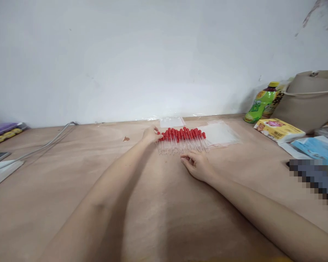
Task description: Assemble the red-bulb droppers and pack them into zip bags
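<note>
A row of several clear droppers with red rubber bulbs (182,139) lies on the wooden table (71,189) near the wall. My left hand (151,135) rests at the left end of the row, its fingertips touching the red bulbs; whether it grips one is unclear. My right hand (197,165) lies just in front of the glass tips with its fingers loosely curled and slightly apart, holding nothing I can make out. Both forearms stretch across the table.
Clear plastic bags (220,133) lie behind and right of the droppers. At the right stand a green bottle (259,103), a beige bag (310,96), a yellow packet (278,130) and blue packaging (317,147). A grey cable (47,143) and white power strip (2,171) sit at left.
</note>
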### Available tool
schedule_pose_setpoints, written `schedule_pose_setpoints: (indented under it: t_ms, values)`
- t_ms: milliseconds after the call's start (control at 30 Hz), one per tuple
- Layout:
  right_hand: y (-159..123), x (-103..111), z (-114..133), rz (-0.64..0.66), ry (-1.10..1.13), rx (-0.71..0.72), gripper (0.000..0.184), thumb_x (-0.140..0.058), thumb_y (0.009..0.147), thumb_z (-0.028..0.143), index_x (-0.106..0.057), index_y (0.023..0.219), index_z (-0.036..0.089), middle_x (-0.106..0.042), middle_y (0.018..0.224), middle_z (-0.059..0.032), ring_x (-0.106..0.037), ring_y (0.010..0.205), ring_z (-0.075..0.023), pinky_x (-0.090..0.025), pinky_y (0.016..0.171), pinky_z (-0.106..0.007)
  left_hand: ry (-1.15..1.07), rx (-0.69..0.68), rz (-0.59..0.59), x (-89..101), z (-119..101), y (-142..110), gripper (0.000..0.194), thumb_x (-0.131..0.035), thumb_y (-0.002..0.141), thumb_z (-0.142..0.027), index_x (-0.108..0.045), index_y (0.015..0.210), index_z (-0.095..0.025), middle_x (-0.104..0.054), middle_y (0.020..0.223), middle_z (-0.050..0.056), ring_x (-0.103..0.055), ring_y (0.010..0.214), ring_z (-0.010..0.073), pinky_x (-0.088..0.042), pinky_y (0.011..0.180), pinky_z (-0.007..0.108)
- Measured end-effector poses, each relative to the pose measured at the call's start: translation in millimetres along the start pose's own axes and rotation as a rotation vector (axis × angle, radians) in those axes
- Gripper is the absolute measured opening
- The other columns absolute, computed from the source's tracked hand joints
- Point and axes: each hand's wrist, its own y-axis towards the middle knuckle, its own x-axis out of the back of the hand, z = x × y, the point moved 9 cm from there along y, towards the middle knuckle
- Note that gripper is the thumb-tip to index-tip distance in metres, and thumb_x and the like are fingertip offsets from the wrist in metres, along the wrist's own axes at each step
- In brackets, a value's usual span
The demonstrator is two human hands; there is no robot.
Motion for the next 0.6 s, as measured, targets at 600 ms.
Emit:
schedule_pose_setpoints:
  t_ms: [600]
  values:
    - [19, 88, -134, -0.242, -0.589, -0.519, 0.042, -0.043, 0.079, 0.041, -0.06, 0.105, 0.014, -0.059, 0.106, -0.0148, -0.049, 0.098, -0.03, -0.026, 0.085, -0.048, 0.327, -0.376, 0.009, 38.9, 29, -128, 0.037, -0.05, 0.081, -0.043, -0.049, 0.11, -0.021, -0.051, 0.112, 0.007, -0.047, 0.105, 0.0223, -0.04, 0.089, 0.036]
